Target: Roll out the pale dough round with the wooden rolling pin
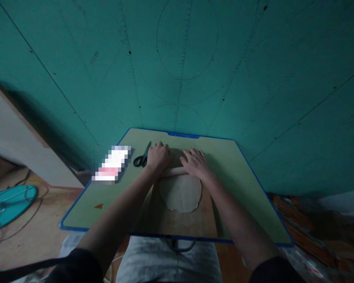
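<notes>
Watching remotely, I see the right grip (195, 162) unclasped across the rolling pin (174, 171); the left grip (159, 156) curls, clasp hidden. Uneven pressure could tear the dough (181, 193) on the board (191, 225).

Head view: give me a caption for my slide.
Left hand and right hand on a rolling pin at the far side of flattened dough on a wooden board, scissors nearby.

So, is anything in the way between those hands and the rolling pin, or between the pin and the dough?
Nothing visible is. The left hand and right hand are on the rolling pin, which lies at the dough's far edge. The scissors sit left of the left hand, outside that path.
</notes>
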Action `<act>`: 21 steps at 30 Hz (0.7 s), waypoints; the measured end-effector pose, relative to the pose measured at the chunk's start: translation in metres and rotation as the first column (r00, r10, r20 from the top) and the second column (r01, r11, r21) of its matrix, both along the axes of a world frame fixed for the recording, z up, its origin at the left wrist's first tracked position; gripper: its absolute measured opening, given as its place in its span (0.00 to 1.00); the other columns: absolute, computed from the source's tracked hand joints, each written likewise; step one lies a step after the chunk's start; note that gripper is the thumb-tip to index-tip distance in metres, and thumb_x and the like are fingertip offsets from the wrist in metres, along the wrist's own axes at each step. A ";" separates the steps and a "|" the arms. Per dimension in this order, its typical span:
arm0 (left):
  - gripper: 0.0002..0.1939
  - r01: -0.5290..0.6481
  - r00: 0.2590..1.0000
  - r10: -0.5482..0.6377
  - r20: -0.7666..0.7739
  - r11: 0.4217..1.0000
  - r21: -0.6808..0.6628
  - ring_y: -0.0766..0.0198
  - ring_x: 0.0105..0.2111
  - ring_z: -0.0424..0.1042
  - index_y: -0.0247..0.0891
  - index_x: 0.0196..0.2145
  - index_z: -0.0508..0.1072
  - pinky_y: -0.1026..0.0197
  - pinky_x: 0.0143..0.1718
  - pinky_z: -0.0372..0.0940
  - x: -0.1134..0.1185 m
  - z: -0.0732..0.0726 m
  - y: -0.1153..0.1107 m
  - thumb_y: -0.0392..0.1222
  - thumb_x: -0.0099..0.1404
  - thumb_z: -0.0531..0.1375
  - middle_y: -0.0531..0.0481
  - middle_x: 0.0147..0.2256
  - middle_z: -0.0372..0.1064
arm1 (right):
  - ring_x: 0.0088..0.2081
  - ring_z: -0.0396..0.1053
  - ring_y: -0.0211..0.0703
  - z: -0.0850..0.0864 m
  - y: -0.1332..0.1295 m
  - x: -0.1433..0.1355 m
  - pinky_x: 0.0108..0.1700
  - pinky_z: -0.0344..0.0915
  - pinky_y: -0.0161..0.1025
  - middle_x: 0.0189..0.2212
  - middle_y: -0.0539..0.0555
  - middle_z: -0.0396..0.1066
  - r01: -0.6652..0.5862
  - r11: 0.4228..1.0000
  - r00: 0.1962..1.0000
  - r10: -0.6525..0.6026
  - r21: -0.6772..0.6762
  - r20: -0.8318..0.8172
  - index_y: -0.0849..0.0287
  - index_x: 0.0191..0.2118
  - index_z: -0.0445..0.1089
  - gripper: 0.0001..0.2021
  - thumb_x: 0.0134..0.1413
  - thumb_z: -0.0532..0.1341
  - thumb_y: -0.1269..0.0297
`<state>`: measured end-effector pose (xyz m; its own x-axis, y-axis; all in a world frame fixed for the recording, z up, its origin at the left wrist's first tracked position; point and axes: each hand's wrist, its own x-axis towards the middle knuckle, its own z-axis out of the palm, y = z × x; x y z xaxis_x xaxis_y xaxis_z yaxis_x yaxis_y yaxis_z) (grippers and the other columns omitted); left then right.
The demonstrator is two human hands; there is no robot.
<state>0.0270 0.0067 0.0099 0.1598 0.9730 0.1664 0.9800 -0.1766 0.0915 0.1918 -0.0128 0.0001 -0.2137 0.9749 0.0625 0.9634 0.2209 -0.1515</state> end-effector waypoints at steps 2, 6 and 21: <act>0.18 0.003 1.000 -0.003 0.010 1.000 0.022 0.48 0.48 0.70 0.34 0.45 0.75 0.51 0.45 0.65 0.001 0.000 -0.001 0.42 0.70 0.48 0.36 0.46 0.70 | 0.63 0.59 0.52 0.001 0.000 0.000 0.65 0.47 0.53 0.63 0.62 0.62 0.000 1.000 1.000 0.000 -0.001 0.011 0.59 0.62 0.65 0.24 0.66 0.48 0.56; 0.17 0.018 1.000 -0.019 0.023 0.999 0.035 0.50 0.46 0.71 0.33 0.45 0.74 0.53 0.44 0.65 0.002 0.002 -0.015 0.42 0.71 0.48 0.37 0.44 0.71 | 0.61 0.61 0.52 0.002 -0.016 0.001 0.64 0.49 0.50 0.61 0.61 0.65 -0.006 0.998 0.999 0.003 0.069 0.048 0.58 0.61 0.66 0.23 0.65 0.50 0.59; 0.15 0.285 0.952 -0.302 0.057 0.937 0.203 0.49 0.49 0.71 0.36 0.47 0.72 0.48 0.48 0.65 -0.013 -0.015 -0.155 0.48 0.71 0.53 0.39 0.51 0.72 | 0.68 0.50 0.56 -0.028 -0.163 0.023 0.66 0.53 0.56 0.66 0.61 0.57 -0.090 0.961 0.993 0.106 0.262 -0.047 0.60 0.66 0.58 0.28 0.64 0.54 0.57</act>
<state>0.0136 -0.1479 -0.0046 0.4107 0.8337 0.3691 0.8717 -0.4778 0.1093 0.2149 -0.1758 -0.0278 -0.2951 0.8981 0.3262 0.9261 0.3528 -0.1336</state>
